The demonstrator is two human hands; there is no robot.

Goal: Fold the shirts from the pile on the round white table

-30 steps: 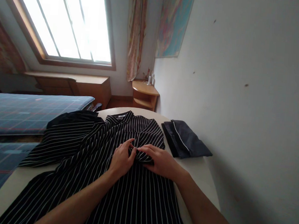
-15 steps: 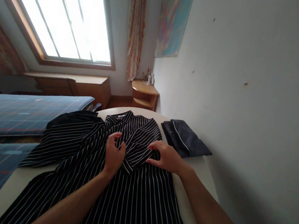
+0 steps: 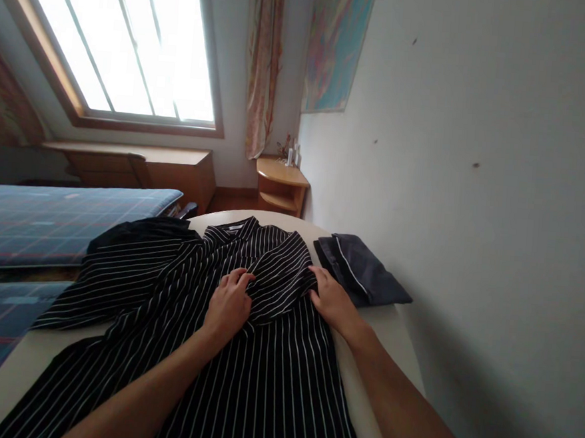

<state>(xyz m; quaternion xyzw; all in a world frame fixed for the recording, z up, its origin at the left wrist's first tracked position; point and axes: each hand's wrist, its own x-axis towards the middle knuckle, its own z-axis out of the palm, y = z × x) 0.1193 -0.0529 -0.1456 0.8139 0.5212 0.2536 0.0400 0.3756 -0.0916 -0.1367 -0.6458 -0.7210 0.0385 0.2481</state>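
While the black shirt [image 3: 271, 384] with its thin white stripes lies spread over the pale, round-edged desk [image 3: 32, 357], a person's two bare hands rest at one of its sleeves. That sleeve [image 3: 281, 278] is turned inward across the upper front of the shirt. The left hand [image 3: 229, 305] is at the sleeve's inner edge, palm down, its fingers bent and their tips on the cloth; whether it pinches any fabric cannot be told. The right hand [image 3: 331, 302] is at the outer edge, thumb and fingers curved and a little apart around the side of the sleeve; how firmly it holds the cloth, if at all, cannot be made out either.

The collar [image 3: 231, 231], with a small white label inside, points away from the person toward the far rim of the desk. The other sleeve [image 3: 113, 273] stretches out to the left, loosely creased, its stripes running nearly crosswise, and the lower part of the shirt comes toward the person, partly covered by the left forearm.

Just beside the shirt, on the right, lies a folded dark grey cloth [image 3: 371, 271] with a pale line along one fold. Left of the desk is a blue checked mattress [image 3: 72, 223]. Farther back stand a small corner shelf [image 3: 283, 173] and a long wooden unit [image 3: 176, 161] below a bright window [image 3: 114, 46], with a patterned curtain [image 3: 262, 77] beside it.
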